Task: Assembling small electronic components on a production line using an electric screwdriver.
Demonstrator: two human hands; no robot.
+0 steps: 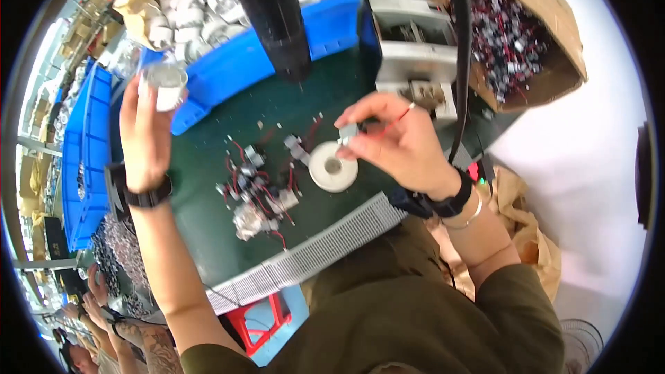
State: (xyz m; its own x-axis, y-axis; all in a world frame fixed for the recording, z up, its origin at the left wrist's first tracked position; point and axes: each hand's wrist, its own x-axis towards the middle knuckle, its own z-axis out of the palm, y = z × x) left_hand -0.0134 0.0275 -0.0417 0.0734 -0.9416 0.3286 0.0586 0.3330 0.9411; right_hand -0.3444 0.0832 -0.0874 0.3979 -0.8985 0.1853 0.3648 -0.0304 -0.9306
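Note:
My left hand [145,128] is closed round a white round plastic housing [168,88] with a clear-looking upper part, beside the front of the blue bin. My right hand [402,145] pinches a small grey motor [348,133] between thumb and fingertips; a red wire [398,119] trails from it across the fingers. Just below that motor, a white disc [318,172] with a round hole in its middle lies on the green table. Left of the disc is a loose pile of small motors [253,183] with red and dark wires, with a clear crumpled-looking piece [248,222] at its near side.
The blue bin [232,69] full of white round parts stands at the back. A cardboard box [571,62] of wired motors is at the far right, beside a metal fixture [415,52]. A dark tube [277,28] hangs overhead. Another person's hands [95,305] show at lower left.

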